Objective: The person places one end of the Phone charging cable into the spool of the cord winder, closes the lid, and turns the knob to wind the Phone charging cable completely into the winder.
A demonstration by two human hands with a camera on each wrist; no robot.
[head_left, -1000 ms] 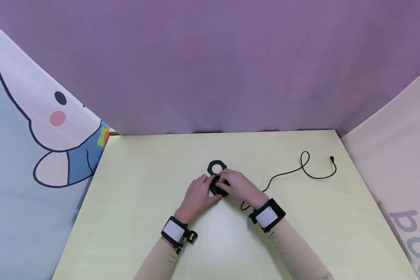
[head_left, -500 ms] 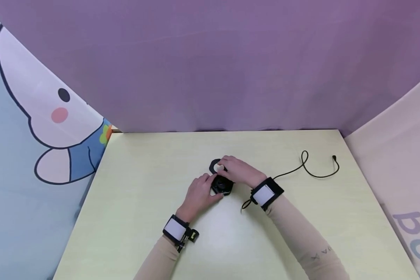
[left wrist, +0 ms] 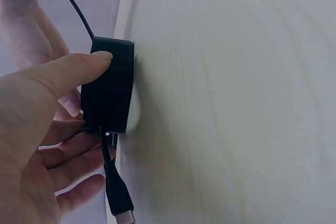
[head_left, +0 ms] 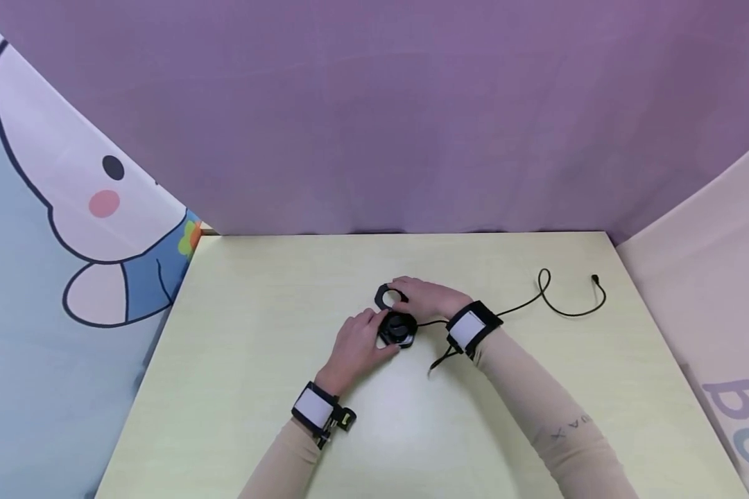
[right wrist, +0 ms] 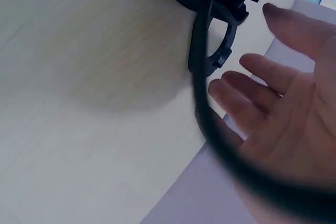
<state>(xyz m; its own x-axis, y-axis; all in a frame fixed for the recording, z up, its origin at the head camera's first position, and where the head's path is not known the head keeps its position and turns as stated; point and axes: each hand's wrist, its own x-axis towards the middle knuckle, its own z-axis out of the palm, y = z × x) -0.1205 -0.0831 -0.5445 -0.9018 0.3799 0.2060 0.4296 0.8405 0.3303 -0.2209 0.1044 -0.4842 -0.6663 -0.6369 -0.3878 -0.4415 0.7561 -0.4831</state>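
My left hand grips a black many-sided case at the table's middle. In the left wrist view its thumb presses one face of the case, with fingers behind and below. A short cable end with a silver-tipped plug hangs from the case. Just beyond lies a flat black ring; whether it joins the case I cannot tell. My right hand hovers at the ring's right side. In the right wrist view, the fingers of that hand are loosely bent, hold nothing and stand near the ring.
A thin black cable runs from the case under the right wrist and across the table, ending in a plug at the far right. Part of the cable crosses close before the right wrist camera. A purple curtain stands behind.
My right hand has moved from the top of the case, away and up to the ring, uncovering the case. The left hand keeps its grip.
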